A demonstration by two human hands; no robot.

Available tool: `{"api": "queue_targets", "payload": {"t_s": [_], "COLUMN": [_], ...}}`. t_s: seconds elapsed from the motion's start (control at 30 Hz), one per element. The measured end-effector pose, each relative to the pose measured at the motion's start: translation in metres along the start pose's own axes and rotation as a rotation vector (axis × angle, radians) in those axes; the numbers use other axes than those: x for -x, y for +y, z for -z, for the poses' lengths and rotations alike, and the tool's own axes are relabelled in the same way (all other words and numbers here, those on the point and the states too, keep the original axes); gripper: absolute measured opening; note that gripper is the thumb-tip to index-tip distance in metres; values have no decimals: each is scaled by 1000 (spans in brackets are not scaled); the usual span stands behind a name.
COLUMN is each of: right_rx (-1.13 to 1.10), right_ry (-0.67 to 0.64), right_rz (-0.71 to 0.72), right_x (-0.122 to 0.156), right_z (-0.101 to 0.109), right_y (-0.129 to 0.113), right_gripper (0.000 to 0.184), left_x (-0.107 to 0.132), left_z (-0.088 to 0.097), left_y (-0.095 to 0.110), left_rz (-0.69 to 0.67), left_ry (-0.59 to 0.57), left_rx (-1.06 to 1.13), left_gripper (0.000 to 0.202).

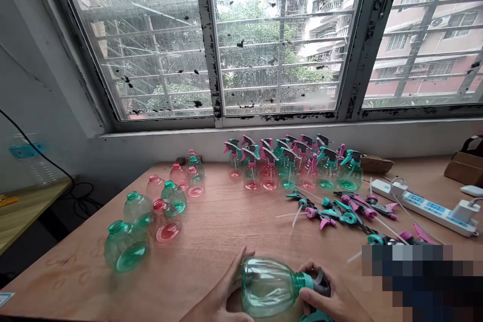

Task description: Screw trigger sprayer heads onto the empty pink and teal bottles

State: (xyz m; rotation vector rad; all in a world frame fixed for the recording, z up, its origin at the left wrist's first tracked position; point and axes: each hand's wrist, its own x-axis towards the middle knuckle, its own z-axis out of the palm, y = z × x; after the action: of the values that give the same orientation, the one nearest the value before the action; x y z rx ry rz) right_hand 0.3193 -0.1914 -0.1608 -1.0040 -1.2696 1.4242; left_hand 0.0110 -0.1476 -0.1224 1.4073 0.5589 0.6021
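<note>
A see-through green bottle (268, 287) lies on its side above the near edge of the table, its neck to the right. My left hand (222, 292) is wrapped round its base end, thumb below and fingers behind. My right hand (328, 292) grips the trigger sprayer (320, 282), black with a teal collar, at the bottle's neck. The collar meets the neck; how far it is screwed on I cannot tell. Part of the sprayer's teal trigger shows under my right hand at the bottom edge.
Several uncapped green and pink bottles (128, 249) stand at the left. Along the back are several spray bottles with sprayers (290, 168). Loose sprayer heads (347, 211) with straws lie in a pile at right, beside a white power strip (426, 206). A window (279, 35) rises behind.
</note>
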Motion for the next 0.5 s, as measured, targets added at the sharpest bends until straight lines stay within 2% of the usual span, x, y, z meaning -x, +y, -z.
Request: {"api": "queue_targets", "payload": {"t_s": [0.1, 0.27, 0.43, 0.5], "right_rx": [27, 16, 20, 28], "right_ry": [1, 26, 9, 2], "right_rz": [-5, -1, -4, -5], "right_x": [-1, -1, 1, 2], "right_z": [1, -1, -1, -2], "right_y": [3, 2, -4, -6], "right_gripper": [48, 49, 49, 50], "left_x": [1, 0, -3, -3], "left_z": [-2, -4, 0, 0], "left_y": [5, 5, -1, -1], "left_rz": [28, -17, -43, -14], "left_ry": [-8, 21, -5, 13], "left_rx": [-26, -92, -28, 11], "left_gripper": [97, 95, 111, 106]}}
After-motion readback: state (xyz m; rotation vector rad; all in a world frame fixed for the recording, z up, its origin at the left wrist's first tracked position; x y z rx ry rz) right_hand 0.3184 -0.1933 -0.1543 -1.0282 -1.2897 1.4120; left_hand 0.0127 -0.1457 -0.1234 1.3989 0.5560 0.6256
